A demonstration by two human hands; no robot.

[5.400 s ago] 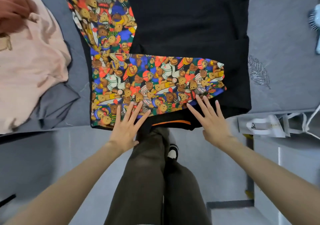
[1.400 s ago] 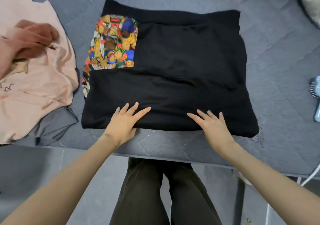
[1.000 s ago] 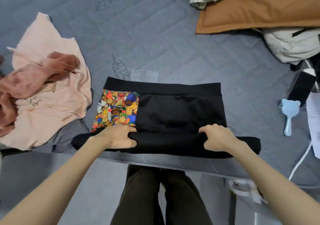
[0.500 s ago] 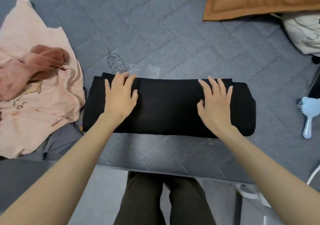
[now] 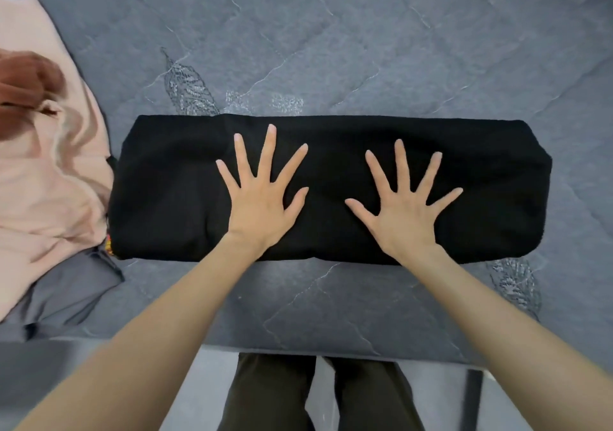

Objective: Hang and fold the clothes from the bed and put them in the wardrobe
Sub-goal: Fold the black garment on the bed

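The black garment (image 5: 331, 162) lies folded into a long, thick band across the grey quilted bed (image 5: 365, 49), near its front edge, with its long side running left to right. Both hands lie flat on top of it, palms down, fingers straight and spread wide, holding nothing. The left hand (image 5: 258, 198) is a little left of the band's middle and the right hand (image 5: 403, 205) a little right of it, with a strip of black cloth bare between them. At the band's lower left corner a sliver of bright printed fabric (image 5: 108, 249) peeps out. Just beside that left end a pale pink garment (image 5: 49, 181) lies rumpled on the bed. A rust-brown cloth (image 5: 23, 79) is bunched on top of it at the far left, and a grey cloth (image 5: 66, 294) pokes out from under it. Below the bed's edge the person's dark trousers (image 5: 275, 394) show.
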